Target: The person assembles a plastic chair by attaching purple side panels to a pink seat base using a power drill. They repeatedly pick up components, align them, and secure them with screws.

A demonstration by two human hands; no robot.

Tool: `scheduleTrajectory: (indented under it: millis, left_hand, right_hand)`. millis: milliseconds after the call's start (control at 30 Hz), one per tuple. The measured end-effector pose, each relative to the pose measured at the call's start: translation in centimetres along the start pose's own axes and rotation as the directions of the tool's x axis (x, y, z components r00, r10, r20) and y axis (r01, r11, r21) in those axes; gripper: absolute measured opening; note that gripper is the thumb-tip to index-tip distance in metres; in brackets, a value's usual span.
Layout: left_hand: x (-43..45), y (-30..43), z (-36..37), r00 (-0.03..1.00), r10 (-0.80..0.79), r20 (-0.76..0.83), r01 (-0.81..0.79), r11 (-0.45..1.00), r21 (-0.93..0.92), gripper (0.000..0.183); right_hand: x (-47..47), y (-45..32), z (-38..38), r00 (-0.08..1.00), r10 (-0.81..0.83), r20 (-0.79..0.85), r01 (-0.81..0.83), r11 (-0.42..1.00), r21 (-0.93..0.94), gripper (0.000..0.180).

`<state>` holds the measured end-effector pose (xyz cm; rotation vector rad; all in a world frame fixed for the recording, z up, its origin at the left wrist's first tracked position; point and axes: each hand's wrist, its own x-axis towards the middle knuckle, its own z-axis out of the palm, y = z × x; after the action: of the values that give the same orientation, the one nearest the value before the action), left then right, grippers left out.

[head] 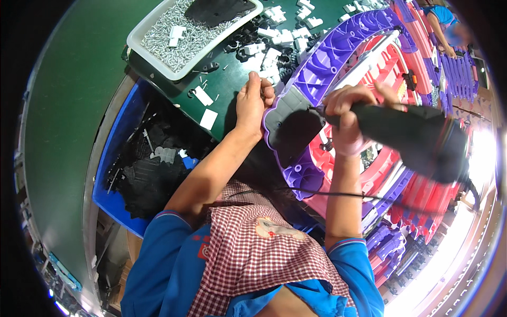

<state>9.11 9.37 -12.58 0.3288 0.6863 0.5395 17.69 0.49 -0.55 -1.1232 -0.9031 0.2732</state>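
Note:
A corded power screwdriver (412,132) with a dark body is held in my right hand (350,115). Its tip meets a dark grey plastic panel (291,113) set in a purple plastic frame (332,55). Beside the frame's left edge is my left hand (255,103), thumb up and fingers curled; whether something small lies within them cannot be told. Pink plastic parts (323,156) and a white tube (366,59) lie within and under the purple frame. White plastic clips (271,59) are heaped just beyond my left hand.
A white tray (180,75) of screws stands on the green table (174,93). Below its edge, a blue bin (115,210) holds black plastic panels (152,178). Stacked pink and purple parts (427,190) fill the right side. Another person (441,23) is at the upper right.

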Motion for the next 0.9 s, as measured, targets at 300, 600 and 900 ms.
scheduleTrajectory:
  millis: [300, 600, 900]
  left_hand:
    - [-11.0, 3.6, 2.0, 0.972, -0.052, 0.231, -0.027, 0.945, 0.327, 0.012]
    - [-15.2, 1.0, 1.9, 0.807, -0.290, 0.513, 0.155, 0.944, 0.290, 0.023]
    - [-14.9, 0.5, 1.8, 0.927, -0.236, 0.291, 0.102, 0.907, 0.409, 0.007]
  right_hand:
    - [-2.4, -6.8, 2.3, 0.997, -0.079, -0.025, 0.082, 0.960, 0.269, 0.070]
    - [-5.4, -9.9, -1.4, 0.994, -0.092, 0.055, 0.050, 0.853, 0.519, 0.053]
    - [-1.5, -3.9, -2.7, 0.972, -0.067, -0.224, 0.052, 0.996, -0.071, 0.045]
